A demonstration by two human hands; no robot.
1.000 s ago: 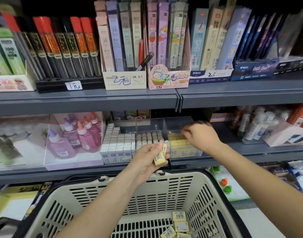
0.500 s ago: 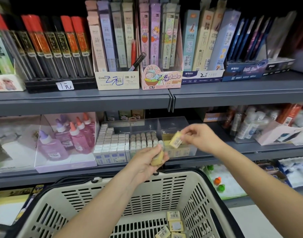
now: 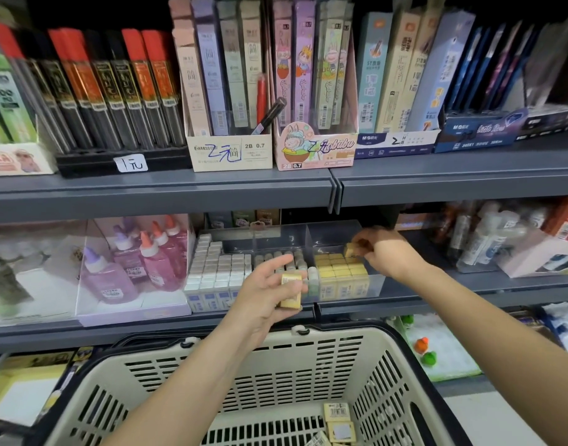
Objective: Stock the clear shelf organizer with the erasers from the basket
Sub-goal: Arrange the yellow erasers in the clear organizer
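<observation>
A clear shelf organizer (image 3: 337, 235) on the middle shelf holds rows of white, grey and yellow erasers (image 3: 340, 268). My right hand (image 3: 385, 252) pinches a yellow eraser (image 3: 352, 250) just above the yellow rows in the right compartment. In front of the organizer, above the basket rim, my left hand (image 3: 266, 291) grips a small stack of yellow erasers (image 3: 290, 291). The beige basket (image 3: 308, 349) below holds several more yellow erasers (image 3: 339, 423) at its bottom.
Pink glue bottles (image 3: 141, 265) stand in a clear box left of the organizer. White bottles (image 3: 488, 239) sit to its right. The upper shelf (image 3: 308, 185) overhangs the organizer and carries boxes of pencil leads. Small toys (image 3: 424, 350) lie on the lower shelf.
My right hand has carried its eraser from in front of the organizer back over the yellow rows in the right compartment. My left hand stays put with its stack.
</observation>
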